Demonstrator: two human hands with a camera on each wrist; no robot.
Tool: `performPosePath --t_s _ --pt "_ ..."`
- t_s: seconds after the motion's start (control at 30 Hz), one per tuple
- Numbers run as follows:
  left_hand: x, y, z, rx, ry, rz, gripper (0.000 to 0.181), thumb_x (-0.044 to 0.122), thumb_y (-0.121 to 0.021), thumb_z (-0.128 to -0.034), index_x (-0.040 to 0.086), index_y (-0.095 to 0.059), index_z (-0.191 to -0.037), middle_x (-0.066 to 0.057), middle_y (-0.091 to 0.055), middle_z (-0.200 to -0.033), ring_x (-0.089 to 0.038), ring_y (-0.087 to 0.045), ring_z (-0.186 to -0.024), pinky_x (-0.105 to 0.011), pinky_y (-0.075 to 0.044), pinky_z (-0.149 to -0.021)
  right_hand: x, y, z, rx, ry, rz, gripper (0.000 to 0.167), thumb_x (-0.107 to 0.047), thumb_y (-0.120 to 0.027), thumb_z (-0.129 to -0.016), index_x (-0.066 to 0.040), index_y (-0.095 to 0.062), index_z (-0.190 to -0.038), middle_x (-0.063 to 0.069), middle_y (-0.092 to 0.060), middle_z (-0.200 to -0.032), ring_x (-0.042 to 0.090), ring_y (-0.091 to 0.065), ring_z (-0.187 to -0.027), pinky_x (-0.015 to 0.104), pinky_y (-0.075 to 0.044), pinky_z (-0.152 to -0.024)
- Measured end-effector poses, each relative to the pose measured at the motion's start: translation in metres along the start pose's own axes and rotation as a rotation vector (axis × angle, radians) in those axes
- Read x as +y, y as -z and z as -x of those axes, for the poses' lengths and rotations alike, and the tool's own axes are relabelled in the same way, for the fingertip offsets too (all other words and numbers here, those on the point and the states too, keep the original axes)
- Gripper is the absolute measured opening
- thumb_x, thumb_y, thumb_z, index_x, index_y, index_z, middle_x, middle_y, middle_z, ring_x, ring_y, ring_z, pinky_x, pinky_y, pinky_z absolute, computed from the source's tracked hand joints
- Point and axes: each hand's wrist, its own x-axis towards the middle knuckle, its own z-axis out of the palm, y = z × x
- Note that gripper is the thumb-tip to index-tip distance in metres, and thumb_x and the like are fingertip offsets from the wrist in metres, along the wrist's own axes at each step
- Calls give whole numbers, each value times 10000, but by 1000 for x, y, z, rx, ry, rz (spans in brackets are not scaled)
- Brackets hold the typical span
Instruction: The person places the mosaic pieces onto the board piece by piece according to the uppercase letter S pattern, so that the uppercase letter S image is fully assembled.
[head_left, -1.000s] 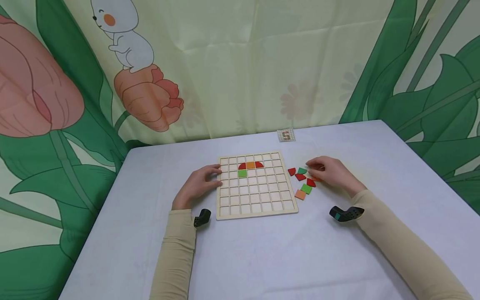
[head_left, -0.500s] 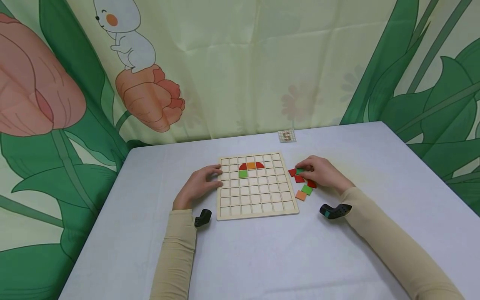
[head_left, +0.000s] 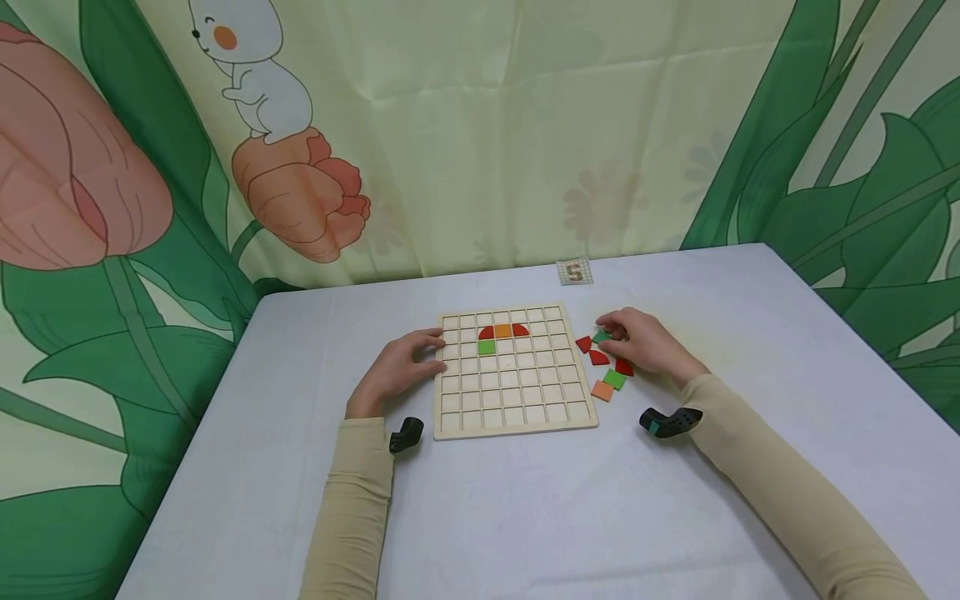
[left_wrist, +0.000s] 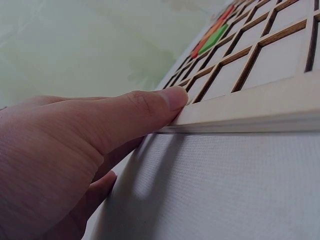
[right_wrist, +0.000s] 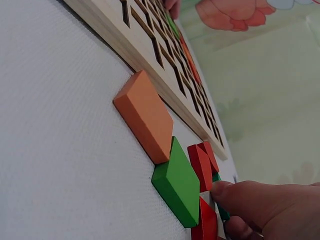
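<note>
A wooden grid board (head_left: 517,432) lies on the table, with two red quarter-round pieces, an orange square (head_left: 502,331) and a light green square (head_left: 487,347) in its upper cells. My left hand (head_left: 397,371) rests at the board's left edge, its thumb (left_wrist: 175,97) touching the rim. Right of the board, my right hand (head_left: 648,342) pinches a dark green quarter-round piece (head_left: 601,336) between thumb and finger. Close by lie red quarter-round pieces (head_left: 598,357), a light green square (right_wrist: 177,185) and an orange square (right_wrist: 145,117). The right hand may hide other pieces.
A small card (head_left: 574,271) with a gridded pattern lies near the table's back edge. The white tablecloth (head_left: 495,517) stretches in front of the board. A printed curtain (head_left: 465,167) hangs behind the table.
My right hand has moved left from the far side of the loose pieces to the dark green one, which has shifted slightly. The left hand stays at the board's edge.
</note>
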Motion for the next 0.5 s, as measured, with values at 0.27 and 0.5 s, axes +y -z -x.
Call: performPosePath --t_s 0.27,0.5 --pt "-1 0 0 -2 3 6 395 206 -771 -855 59 -666 -1207 -55 -505 -1450 -254 -375 -1399 -427 -273 -1164 2 0 0 14 27 21 295 -117 -658 -931 -3 -653 -1203 150 -588 -1098 273 -508 -942 403 -482 -843" --pt "0 1 1 -2 -7 5 412 206 -774 -851 50 -663 -1215 -62 -506 -1449 -262 -379 -1397 -431 -277 -1161 -13 -1 -6 45 16 -31 283 -138 -651 -937 7 -634 -1180 155 -587 -1104 284 -555 -960 398 -514 -818"
